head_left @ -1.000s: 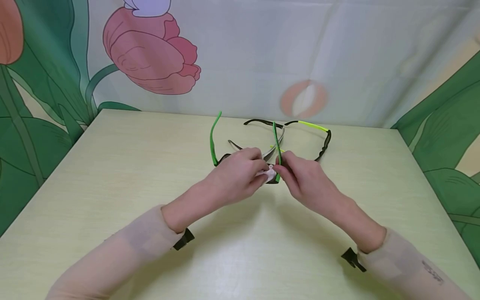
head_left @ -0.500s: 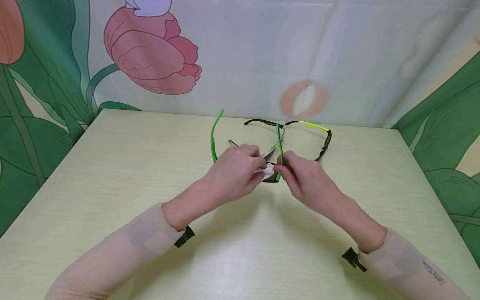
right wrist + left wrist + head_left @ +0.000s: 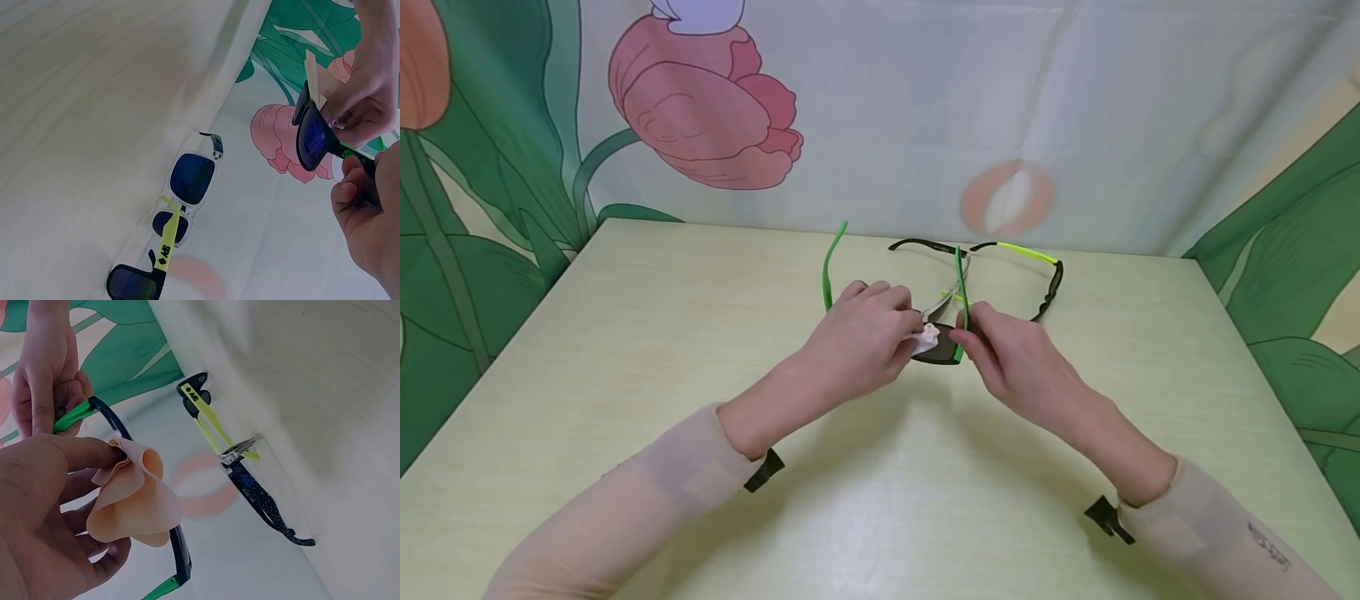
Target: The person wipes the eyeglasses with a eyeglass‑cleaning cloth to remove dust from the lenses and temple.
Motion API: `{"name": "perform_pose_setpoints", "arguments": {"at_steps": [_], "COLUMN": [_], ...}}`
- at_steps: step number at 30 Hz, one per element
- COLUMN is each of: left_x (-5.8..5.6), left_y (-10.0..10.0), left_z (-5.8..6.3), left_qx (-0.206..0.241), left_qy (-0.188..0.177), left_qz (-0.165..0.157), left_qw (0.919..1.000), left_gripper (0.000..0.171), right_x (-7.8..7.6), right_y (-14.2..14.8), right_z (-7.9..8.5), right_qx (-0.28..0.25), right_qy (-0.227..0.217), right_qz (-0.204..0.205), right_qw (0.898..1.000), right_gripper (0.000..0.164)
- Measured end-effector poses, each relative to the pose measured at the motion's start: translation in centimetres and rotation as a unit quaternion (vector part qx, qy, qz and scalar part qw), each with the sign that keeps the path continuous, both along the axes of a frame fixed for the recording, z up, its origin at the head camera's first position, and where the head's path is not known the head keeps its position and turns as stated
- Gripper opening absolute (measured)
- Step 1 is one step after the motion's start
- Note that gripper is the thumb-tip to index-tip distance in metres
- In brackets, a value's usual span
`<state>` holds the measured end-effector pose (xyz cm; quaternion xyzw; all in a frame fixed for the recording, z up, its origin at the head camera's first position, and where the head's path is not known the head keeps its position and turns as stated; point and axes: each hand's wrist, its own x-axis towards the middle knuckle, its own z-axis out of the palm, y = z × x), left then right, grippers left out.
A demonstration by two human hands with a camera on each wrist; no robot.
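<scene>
Sunglasses with green temples and a black frame (image 3: 946, 352) are held up over the table between both hands. My right hand (image 3: 1018, 354) pinches them by the green temple, close to the hinge. A pale pinkish cloth (image 3: 927, 337) is bunched in the fingers of my left hand (image 3: 861, 342) and lies against the lens. The left wrist view shows this cloth (image 3: 137, 503) folded over the middle of the frame. From the right wrist, one dark blue lens (image 3: 314, 137) shows, with the cloth edge (image 3: 312, 78) sticking up behind it. My left hand hides the other lens in the head view.
Behind the hands, two more pairs of sunglasses rest on the table (image 3: 625, 358): one clear-framed (image 3: 192, 179) with dark patterned temples, one black with yellow temples (image 3: 1026, 252). They overlap each other. A flower-printed curtain (image 3: 880, 108) hangs at the table's back edge.
My left hand has slid left and slightly away across the frame with the cloth, so more of the dark lens near my right hand shows. The right hand has hardly moved.
</scene>
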<state>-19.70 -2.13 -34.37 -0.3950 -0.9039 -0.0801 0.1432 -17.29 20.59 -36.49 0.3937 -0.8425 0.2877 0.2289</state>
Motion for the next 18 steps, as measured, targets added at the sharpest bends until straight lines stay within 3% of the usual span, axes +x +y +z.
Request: {"name": "perform_pose_setpoints", "arguments": {"at_steps": [9, 14, 18], "left_x": [0.19, 0.40, 0.45], "left_y": [0.19, 0.50, 0.72], "left_z": [-0.48, -0.58, -0.62], "left_qx": [0.039, 0.054, 0.058], "left_qy": [-0.005, -0.003, 0.004], "left_qz": [-0.030, -0.049, -0.055], "left_qw": [0.9988, 0.9973, 0.9968], "left_gripper": [0.004, 0.005, 0.006], "right_x": [0.02, -0.03, -0.09], "right_y": [-0.14, -0.28, -0.32], "right_z": [-0.13, -0.11, -0.06], "right_qx": [-0.011, -0.011, -0.009], "right_qy": [0.002, 0.000, 0.002], "right_qz": [0.005, 0.007, 0.004], "right_qw": [1.000, 1.000, 1.000], "right_gripper": [0.036, 0.023, 0.025]}}
